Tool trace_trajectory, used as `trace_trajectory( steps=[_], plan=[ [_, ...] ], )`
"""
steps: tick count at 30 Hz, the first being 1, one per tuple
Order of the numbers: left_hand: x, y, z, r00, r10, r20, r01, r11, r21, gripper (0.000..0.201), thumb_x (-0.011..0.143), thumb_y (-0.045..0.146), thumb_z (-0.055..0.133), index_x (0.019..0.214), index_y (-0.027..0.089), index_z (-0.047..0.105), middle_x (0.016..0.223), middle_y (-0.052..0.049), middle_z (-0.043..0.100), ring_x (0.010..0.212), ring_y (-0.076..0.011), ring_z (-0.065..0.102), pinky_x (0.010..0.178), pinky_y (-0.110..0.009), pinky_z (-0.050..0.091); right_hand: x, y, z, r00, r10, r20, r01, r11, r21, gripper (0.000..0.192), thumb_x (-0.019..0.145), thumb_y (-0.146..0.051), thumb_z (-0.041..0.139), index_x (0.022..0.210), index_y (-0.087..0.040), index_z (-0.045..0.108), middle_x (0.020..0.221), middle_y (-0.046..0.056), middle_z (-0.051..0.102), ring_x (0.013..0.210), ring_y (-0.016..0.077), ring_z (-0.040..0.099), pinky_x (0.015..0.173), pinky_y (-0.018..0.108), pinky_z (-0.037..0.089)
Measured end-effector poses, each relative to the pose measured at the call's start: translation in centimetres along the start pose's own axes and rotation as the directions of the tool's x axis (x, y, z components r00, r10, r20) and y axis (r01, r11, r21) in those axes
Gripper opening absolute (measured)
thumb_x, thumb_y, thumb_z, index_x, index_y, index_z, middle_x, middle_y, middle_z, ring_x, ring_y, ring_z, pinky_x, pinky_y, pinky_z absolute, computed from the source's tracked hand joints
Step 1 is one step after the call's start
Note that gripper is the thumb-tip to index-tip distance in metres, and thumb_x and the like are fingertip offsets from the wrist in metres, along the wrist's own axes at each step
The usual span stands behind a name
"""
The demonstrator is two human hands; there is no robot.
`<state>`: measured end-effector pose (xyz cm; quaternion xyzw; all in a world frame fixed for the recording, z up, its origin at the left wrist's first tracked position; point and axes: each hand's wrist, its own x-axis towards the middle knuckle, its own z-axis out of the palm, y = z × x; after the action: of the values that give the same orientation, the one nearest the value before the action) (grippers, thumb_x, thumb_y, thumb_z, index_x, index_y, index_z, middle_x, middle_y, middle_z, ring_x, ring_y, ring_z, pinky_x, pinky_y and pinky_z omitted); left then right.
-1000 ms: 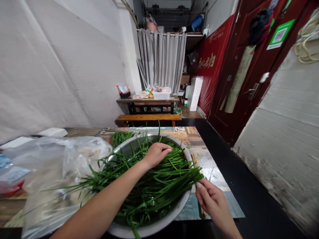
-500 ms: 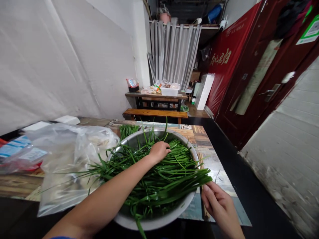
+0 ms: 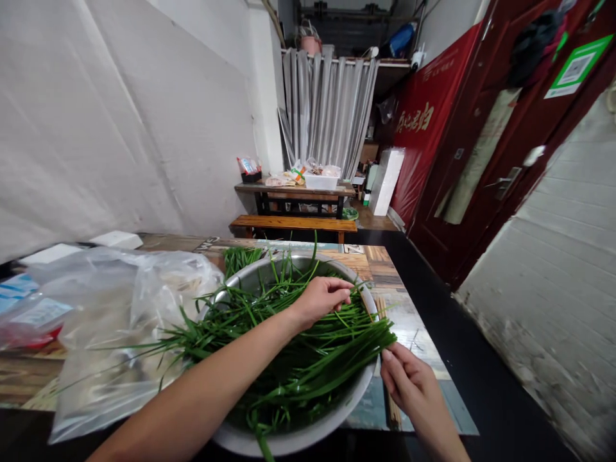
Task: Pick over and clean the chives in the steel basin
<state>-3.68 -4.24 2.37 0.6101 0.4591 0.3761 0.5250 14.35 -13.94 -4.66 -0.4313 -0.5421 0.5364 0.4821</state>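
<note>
A big metal basin (image 3: 250, 277) stands on the patterned table, heaped with long green chives (image 3: 289, 350). My left hand (image 3: 321, 299) reaches across the basin and pinches a few chive stalks near the far right rim. Just outside the basin's right edge, my right hand (image 3: 409, 385) has its fingertips touching the cut ends of a bundle of chives that sticks out over the rim.
A clear plastic bag (image 3: 120, 321) lies left of the basin, with packets beyond it. Chopsticks (image 3: 387, 359) lie on the table (image 3: 414, 333) right of the basin. Farther back stand a wooden bench (image 3: 293, 223) and a cluttered table (image 3: 293, 188). A dark red door (image 3: 486, 147) is on the right.
My left hand has shifted right and a little toward the rim, now pinching stalks. My right hand has risen slightly to the chive ends. The camera view has swung a little.
</note>
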Motion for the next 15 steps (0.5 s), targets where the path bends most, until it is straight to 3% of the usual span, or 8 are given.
trace_trajectory(
  steps=[7,15],
  plan=[
    [-0.55,0.77,0.59,0.998,-0.020,-0.061,0.016,0.997,-0.072,0.033,0.066,0.033,0.066,0.088,0.008,0.068,0.059,-0.002,0.060,0.044,-0.0045,0.036,0.043,-0.019,0.026,-0.05,-0.25,0.07,1.000,-0.003,0.009,0.004,1.000,-0.023,0.033,0.087,-0.044,0.044,0.067,-0.018,0.044,0.047,-0.009,0.033,0.038,0.0048,0.023,0.037,0.020,0.014],
    [-0.58,1.06,0.64,0.997,0.010,-0.083,-0.016,0.997,-0.073,0.028,0.066,0.030,0.065,0.083,0.008,0.068,0.065,-0.005,0.064,0.045,-0.0048,0.039,0.044,-0.019,0.030,0.04,-0.61,0.20,1.000,-0.008,0.022,0.009,1.000,-0.025,0.031,0.087,-0.043,0.044,0.069,-0.018,0.044,0.048,-0.009,0.033,0.038,0.0046,0.022,0.036,0.020,0.014]
  ],
)
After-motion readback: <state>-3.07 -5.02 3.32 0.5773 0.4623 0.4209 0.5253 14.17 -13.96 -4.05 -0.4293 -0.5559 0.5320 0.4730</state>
